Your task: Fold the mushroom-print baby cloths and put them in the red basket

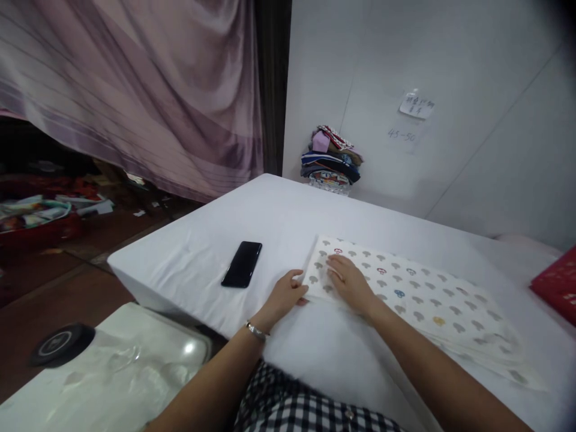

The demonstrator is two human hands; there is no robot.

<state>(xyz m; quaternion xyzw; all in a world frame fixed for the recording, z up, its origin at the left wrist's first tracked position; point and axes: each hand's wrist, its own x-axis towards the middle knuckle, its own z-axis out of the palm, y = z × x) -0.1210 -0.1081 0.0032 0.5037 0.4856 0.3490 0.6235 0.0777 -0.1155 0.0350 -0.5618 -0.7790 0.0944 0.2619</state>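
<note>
A white folded cloth [432, 300] printed with grey mushrooms, and a few red, blue and yellow ones, lies in a long strip on the white-covered table. My right hand [351, 283] rests on its left part, fingers stretched over the print and slightly apart. At the cloth's near left corner is my left hand [288, 291], with a bracelet on the wrist. Its fingertips touch the edge there, and the thumb stands apart from the fingers. A black phone [242, 264] lies flat to the left of my left hand.
Folded fabrics [332, 159] are stacked at the table's back edge by the wall. A red object [558, 288] sits at the right edge. Lower left is a white surface [121, 366] with a round black object [63, 345]. A pink curtain [180, 90] hangs behind.
</note>
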